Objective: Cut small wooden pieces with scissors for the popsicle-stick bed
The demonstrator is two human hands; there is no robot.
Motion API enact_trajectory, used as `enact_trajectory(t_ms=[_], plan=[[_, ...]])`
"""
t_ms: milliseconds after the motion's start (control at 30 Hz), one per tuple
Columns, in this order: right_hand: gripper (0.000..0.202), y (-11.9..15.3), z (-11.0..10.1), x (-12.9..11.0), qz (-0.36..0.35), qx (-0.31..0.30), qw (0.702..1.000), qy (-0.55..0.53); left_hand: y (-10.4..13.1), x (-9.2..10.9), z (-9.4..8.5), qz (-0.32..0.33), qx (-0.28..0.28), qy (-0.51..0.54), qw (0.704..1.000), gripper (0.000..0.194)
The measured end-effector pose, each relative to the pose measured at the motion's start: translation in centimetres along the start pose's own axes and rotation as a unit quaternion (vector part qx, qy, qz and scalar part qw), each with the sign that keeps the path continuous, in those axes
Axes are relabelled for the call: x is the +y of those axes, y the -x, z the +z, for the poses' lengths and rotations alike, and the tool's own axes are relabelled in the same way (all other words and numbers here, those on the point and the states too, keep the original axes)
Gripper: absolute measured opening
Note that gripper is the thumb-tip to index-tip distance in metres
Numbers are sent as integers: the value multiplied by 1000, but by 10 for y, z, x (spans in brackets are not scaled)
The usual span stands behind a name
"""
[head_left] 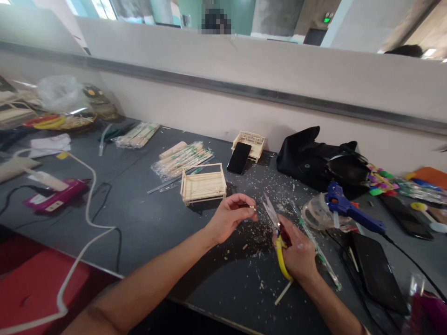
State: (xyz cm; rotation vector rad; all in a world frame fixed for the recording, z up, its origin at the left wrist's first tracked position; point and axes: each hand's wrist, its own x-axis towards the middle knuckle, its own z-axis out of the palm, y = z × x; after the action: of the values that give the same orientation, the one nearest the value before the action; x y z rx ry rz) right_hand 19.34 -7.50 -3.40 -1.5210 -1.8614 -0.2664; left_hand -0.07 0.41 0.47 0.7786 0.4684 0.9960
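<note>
Left hand (234, 215), thumb and fingertips pressed together, pinches a tiny pale chip (253, 208) above the table (153, 251). Just to its right, the right hand (299, 249) is curled around the yellow handles of the scissors (270, 210), blades pointing up and away from the person; the chip is near them but apart. A stick (283, 293) juts out below the handles (whether it is held or merely lying there, I cannot tell).

Beyond the left hand stands a stick frame (202, 186), slatted, with a few bits at its right end. Behind it lie bagged sticks (190, 158), and farther right a phone (239, 158) leans on a little bench (258, 145). Scraps (260, 244) litter the tabletop around both hands (a good many of them). Right of those, a blue glue gun (354, 211) rests by a clear tub (309, 213), in front of a black bag (303, 156).
</note>
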Motion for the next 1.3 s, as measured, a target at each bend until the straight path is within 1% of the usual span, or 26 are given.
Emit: enact_trajectory(t_ms=[167, 267, 400, 667, 767, 900, 1200, 1300], plan=[[42, -2, -2, -8, -35, -10, 999, -1, 0, -3, 0, -11, -7, 5, 1000, 26], [41, -4, -5, -12, -49, -20, 999, -6, 1, -3, 1, -2, -8, 14, 1000, 30], [45, -3, -6, -13, -46, -34, 998, 11, 1, -4, 1, 4, -5, 18, 1000, 35], [51, -1, -5, -13, -42, -39, 998, 27, 1, -6, -2, 18, -2, -1, 1000, 38], [48, -2, -6, -13, -42, -44, 998, 34, 1, -6, -2, 18, 8, -1, 1000, 40], [42, -4, -8, -14, -56, -30, 998, 20, 0, -5, -2, 15, 6, 2, 1000, 41], [46, -1, -7, -13, -54, -13, 998, 8, 1, -7, -2, 30, 1, -10, 999, 37], [42, 0, -5, -13, -46, -16, 999, -11, 1, -8, -1, 26, 5, -13, 1000, 35]])
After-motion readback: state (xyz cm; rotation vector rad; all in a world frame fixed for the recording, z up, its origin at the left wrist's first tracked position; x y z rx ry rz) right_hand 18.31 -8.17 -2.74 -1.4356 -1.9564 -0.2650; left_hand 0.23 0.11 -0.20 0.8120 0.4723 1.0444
